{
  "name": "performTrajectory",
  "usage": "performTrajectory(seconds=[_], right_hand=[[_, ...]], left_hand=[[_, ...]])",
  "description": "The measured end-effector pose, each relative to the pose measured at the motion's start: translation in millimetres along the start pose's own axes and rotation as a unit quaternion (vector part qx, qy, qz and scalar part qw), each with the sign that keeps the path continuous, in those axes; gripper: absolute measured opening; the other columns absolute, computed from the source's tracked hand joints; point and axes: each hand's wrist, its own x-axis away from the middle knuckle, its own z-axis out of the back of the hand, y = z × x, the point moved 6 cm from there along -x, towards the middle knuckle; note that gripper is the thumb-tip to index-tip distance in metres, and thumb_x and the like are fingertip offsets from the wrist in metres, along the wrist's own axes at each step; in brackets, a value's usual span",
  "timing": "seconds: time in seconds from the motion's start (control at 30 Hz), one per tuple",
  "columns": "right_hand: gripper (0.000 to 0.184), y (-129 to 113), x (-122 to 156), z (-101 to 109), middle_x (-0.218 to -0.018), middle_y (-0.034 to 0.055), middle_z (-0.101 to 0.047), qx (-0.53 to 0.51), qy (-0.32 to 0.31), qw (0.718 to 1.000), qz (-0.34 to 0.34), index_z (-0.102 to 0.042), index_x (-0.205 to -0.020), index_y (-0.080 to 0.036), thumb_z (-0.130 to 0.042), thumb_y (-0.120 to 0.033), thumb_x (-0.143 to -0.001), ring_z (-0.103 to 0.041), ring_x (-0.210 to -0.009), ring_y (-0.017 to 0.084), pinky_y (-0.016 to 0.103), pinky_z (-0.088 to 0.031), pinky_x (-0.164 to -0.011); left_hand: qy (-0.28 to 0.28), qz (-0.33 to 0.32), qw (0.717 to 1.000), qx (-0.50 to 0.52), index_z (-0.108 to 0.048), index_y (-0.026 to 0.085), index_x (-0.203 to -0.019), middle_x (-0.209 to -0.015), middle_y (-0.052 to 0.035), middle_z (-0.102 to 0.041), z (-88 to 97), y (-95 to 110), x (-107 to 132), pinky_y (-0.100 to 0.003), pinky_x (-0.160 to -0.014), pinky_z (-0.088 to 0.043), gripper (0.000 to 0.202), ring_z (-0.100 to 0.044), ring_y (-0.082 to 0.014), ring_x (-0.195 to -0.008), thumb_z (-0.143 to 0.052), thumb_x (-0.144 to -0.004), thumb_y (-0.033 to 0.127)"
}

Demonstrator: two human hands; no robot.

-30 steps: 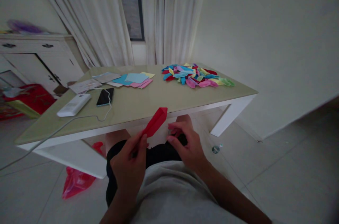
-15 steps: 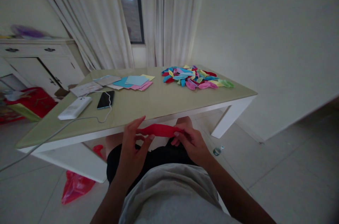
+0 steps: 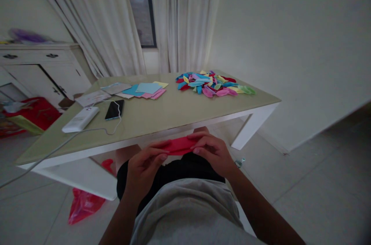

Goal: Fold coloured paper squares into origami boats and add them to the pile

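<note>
A red folded paper is stretched level between my hands, above my lap and just in front of the table edge. My left hand pinches its left end between thumb and fingers. The right end is gripped the same way by my right hand. Fingers cover both ends, so the paper's full shape is hidden. On the table beyond lies a heap of folded paper pieces in many colours. Flat square paper sheets in blue, pink and yellow are spread left of the heap.
On the table's left side are a phone, a white power strip and a cable running off the edge. A red plastic bag and a small bottle are on the floor. A wall stands at right.
My left hand's fingers have come down from a raised, spread pose and closed along the red paper's left end. My right hand has shifted its grip slightly.
</note>
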Motion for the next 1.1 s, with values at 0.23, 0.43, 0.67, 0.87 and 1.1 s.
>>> performTrajectory(seconds=[0.23,0.43,0.67,0.87,1.1], right_hand=[[0.010,-14,2,5,-0.130,0.0063,-0.081,0.061,0.055,0.996,0.028,-0.088,-0.098,-0.031,-0.078,-0.032,-0.099,-0.077,-0.114,0.025,0.043,-0.061,-0.102],[0.013,-24,4,7,-0.126,0.0079,-0.082,0.085,0.078,0.992,0.045,-0.088,-0.096,-0.031,-0.078,-0.037,-0.100,-0.074,-0.119,0.029,0.046,-0.060,-0.103],[0.011,-20,5,8,-0.122,0.0074,-0.082,0.046,0.098,0.994,0.025,-0.086,-0.096,-0.030,-0.078,-0.036,-0.100,-0.074,-0.116,0.026,0.042,-0.060,-0.100],[0.016,-24,5,8,-0.122,0.0092,-0.081,0.044,0.105,0.993,0.020,-0.085,-0.094,-0.028,-0.078,-0.041,-0.099,-0.073,-0.119,0.029,0.048,-0.059,-0.104],[0.012,-27,5,7,-0.133,0.0101,-0.077,0.045,0.060,0.997,0.029,-0.086,-0.099,-0.030,-0.080,-0.040,-0.098,-0.071,-0.124,0.030,0.049,-0.058,-0.107]], left_hand=[[0.029,-0.080,0.994,-0.067,-0.087,0.027,-0.100,-0.134,-0.0072,-0.080,1.3,21,6,-0.037,-0.095,-0.065,0.010,-0.079,-0.0243,-0.112,-0.077,-0.098,0.027],[0.041,-0.129,0.990,-0.047,-0.084,0.027,-0.101,-0.144,-0.0075,-0.075,1.6,31,9,-0.035,-0.089,-0.069,0.007,-0.080,-0.0243,-0.112,-0.077,-0.098,0.026],[0.024,-0.128,0.990,-0.056,-0.086,0.029,-0.099,-0.145,-0.0065,-0.074,1.1,31,15,-0.038,-0.091,-0.068,0.012,-0.080,-0.0234,-0.106,-0.076,-0.100,0.035],[-0.018,-0.108,0.992,-0.069,-0.086,0.031,-0.113,-0.136,-0.0087,-0.079,0.4,34,16,-0.042,-0.100,-0.065,0.027,-0.077,-0.0278,-0.120,-0.065,-0.106,0.047],[-0.052,-0.004,0.998,-0.021,-0.082,0.031,-0.126,-0.139,-0.0101,-0.077,-5.5,19,10,-0.042,-0.101,-0.067,0.028,-0.074,-0.0299,-0.129,-0.075,-0.099,0.033]])
